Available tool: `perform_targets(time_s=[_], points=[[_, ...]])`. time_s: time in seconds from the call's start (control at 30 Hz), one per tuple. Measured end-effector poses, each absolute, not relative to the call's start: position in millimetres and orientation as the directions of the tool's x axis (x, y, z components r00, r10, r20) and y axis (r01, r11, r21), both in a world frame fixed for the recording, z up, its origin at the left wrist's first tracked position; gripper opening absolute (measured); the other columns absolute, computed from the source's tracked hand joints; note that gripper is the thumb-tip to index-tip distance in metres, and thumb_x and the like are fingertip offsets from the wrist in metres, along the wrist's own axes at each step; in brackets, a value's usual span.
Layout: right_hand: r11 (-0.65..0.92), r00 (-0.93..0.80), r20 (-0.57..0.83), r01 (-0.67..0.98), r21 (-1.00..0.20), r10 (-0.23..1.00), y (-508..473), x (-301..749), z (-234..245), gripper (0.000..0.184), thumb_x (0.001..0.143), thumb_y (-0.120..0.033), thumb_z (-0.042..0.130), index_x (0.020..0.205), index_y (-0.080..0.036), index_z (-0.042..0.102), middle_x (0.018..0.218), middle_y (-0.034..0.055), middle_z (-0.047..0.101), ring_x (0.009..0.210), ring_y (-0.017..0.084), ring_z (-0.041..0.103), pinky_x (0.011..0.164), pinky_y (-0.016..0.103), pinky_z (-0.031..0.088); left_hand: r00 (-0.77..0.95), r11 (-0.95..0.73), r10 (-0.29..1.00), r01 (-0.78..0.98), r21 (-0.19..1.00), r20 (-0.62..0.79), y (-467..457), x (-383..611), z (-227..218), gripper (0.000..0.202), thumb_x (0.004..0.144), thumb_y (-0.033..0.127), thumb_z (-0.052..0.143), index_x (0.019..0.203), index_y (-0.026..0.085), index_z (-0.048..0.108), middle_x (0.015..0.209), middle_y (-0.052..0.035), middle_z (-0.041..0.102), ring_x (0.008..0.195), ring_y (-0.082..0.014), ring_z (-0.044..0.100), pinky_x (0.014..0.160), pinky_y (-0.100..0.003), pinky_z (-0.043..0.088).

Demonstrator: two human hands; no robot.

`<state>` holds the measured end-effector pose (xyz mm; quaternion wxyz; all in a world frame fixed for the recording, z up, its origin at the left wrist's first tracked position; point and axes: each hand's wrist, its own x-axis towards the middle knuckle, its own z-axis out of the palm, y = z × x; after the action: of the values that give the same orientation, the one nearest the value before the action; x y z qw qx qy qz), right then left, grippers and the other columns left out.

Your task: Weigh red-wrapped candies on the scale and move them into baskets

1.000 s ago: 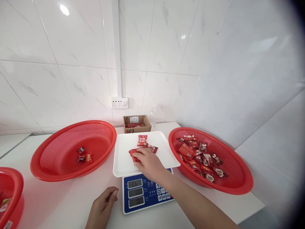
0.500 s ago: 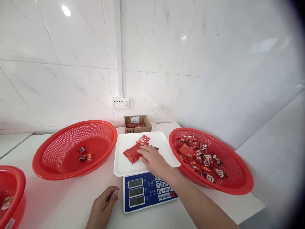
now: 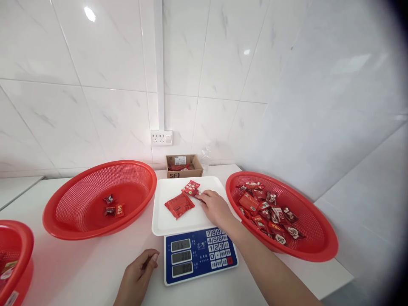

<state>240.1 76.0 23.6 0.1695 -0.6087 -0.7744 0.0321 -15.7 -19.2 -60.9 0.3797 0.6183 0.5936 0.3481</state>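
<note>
My right hand (image 3: 218, 208) is over the white tray of a digital scale (image 3: 200, 257), its fingers closed on a dark red snack packet (image 3: 199, 195) that they partly cover. Touching that packet on the tray is a small bright red packet (image 3: 191, 187). A larger flat red packet (image 3: 179, 205) lies in front of them, apart from my fingers. Left of the scale's blue keypad panel, my left hand (image 3: 138, 272) rests on the table, fingers curled and thumb against them, with nothing visible in it.
To the right stands a red plastic basket (image 3: 321, 238) with many wrapped snacks. Another red basket (image 3: 73, 208) on the left holds several small packets. Part of a third basket (image 3: 27, 242) shows at the left edge. A cardboard box (image 3: 188, 173) with packets sits behind the scale by the wall.
My right hand has moved right across the tray, off the large flat red packet and onto the dark red one. My left hand has stayed in place.
</note>
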Motion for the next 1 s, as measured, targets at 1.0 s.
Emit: perform_targets(time_s=[1.0], points=[[0.276,-0.24,0.211,0.948,-0.161,0.947,89.7,202.1,31.7,0.027,0.087,-0.023,0.045,0.11,-0.02,0.059,0.105,0.0073,0.064,0.096,0.022,0.055,0.079,0.033,0.041,0.064,-0.019,0.998,0.478,0.878,-0.013,-20.2,-18.2,-60.8,0.036,0.078,0.055,0.047,0.081,0.023,0.065,0.069,0.0005,0.065,0.068,-0.0168,0.061,0.064,-0.022,0.049]])
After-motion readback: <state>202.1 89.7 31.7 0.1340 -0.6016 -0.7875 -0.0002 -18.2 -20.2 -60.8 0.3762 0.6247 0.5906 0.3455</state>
